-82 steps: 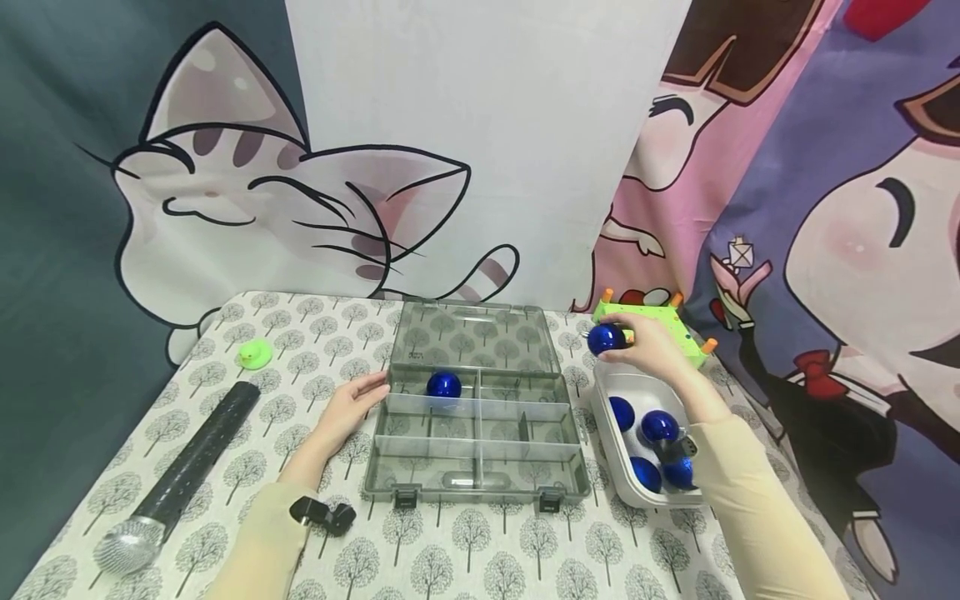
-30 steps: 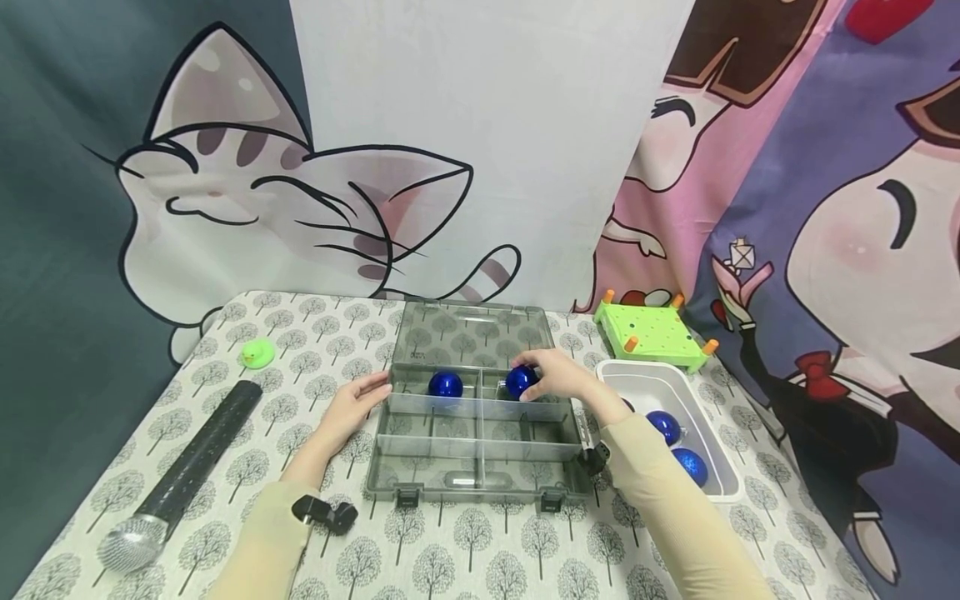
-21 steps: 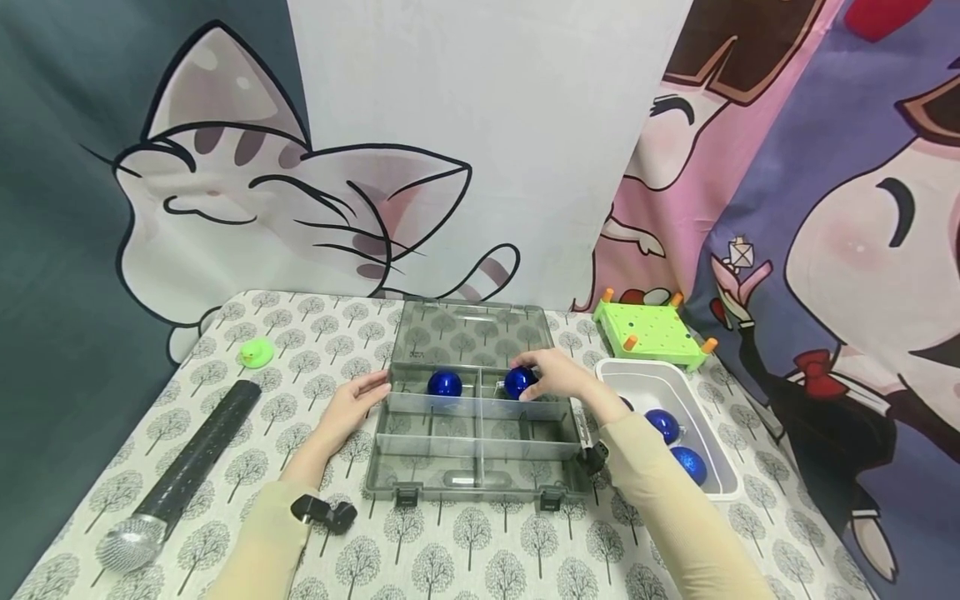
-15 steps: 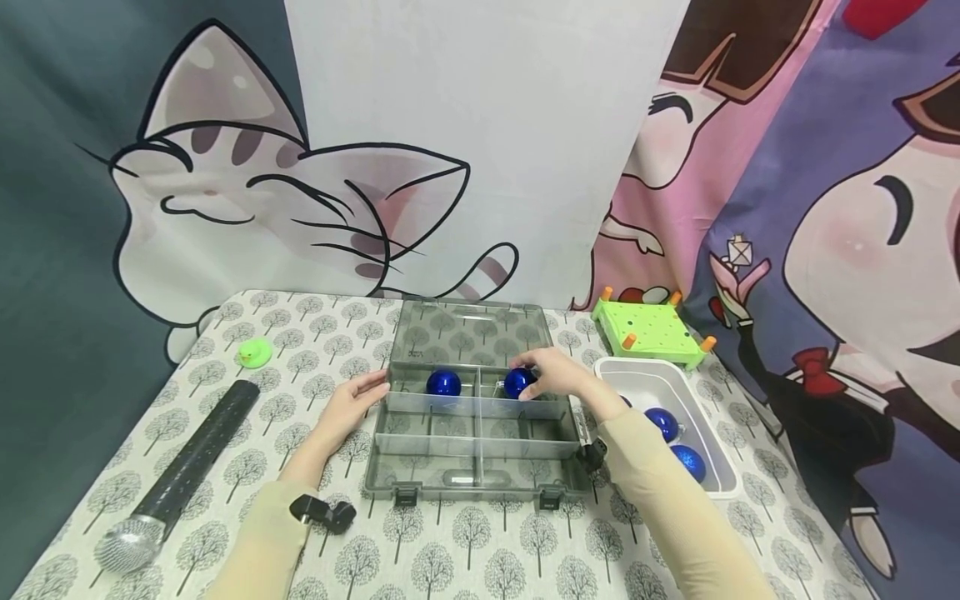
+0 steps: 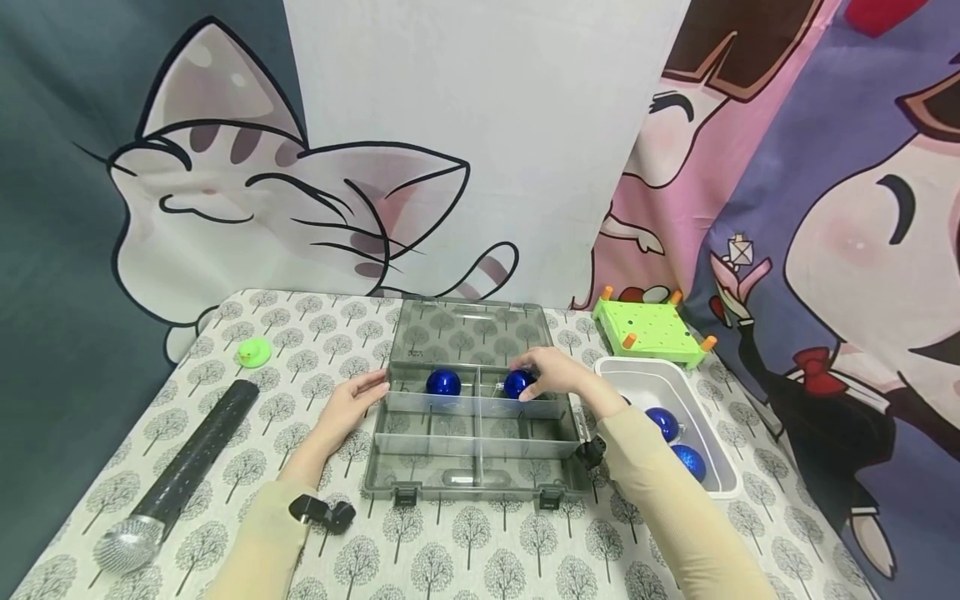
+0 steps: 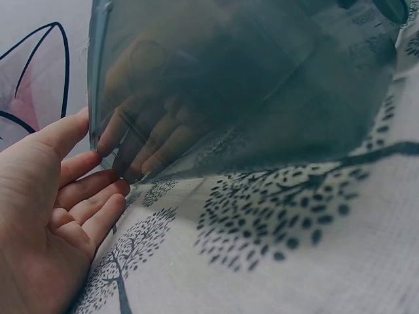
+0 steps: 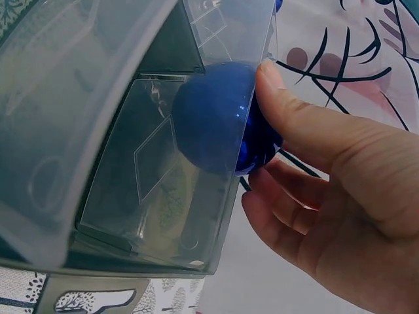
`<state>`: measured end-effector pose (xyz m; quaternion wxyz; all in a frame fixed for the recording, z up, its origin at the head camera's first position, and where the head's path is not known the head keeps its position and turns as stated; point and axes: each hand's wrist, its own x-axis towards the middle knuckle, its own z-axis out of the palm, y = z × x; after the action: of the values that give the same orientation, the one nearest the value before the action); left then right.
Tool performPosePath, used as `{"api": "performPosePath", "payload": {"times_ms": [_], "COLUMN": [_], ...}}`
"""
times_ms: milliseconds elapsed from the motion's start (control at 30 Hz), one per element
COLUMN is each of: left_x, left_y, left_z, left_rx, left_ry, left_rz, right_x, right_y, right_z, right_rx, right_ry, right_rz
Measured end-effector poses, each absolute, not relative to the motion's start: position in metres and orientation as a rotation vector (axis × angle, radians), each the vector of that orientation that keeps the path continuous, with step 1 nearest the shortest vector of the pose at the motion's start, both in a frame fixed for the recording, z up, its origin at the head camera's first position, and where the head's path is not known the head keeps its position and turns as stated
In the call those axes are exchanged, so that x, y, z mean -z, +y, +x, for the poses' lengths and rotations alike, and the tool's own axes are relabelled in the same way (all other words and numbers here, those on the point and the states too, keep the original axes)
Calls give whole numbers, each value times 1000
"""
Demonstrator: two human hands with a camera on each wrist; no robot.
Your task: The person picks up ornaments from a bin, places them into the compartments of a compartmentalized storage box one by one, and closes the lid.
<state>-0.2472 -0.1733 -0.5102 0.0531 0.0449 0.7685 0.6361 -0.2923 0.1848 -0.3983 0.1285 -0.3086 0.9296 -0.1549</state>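
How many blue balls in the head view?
5: one ball in the case's back-left compartment, another in the right hand, two plus a sliver in the white bin; the sleeve may hide more.

Head cam bright, wrist cams dimmer, prob. soft.

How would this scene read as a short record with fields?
Container: open, clear grey plastic divided box
Right grip: holding a shiny blue ball in the back right compartment
Left grip: touching the box's left edge
Back left compartment: another shiny blue ball
Side container: white plastic bin, blue balls inside
Nearby: green toy duck, black microphone with silver head, green board with orange pegs
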Motion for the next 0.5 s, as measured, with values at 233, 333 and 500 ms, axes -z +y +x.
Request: {"api": "performPosePath", "payload": {"times_ms": [233, 333, 500], "left_x": [509, 508, 509], "left_y": [-172, -172, -174], "left_z": [-247, -246, -247], "left_rx": [-1914, -1919, -1928], "left_ry": [2351, 2348, 2344], "left_rz": [132, 134, 128], "right_x": [401, 400, 399], "right_y": [187, 188, 189], "right_z": [-294, -294, -294], "right_rx": [432, 433, 458], "right_ry": [2665, 2644, 2655], "right_rz": [-893, -892, -903]}}
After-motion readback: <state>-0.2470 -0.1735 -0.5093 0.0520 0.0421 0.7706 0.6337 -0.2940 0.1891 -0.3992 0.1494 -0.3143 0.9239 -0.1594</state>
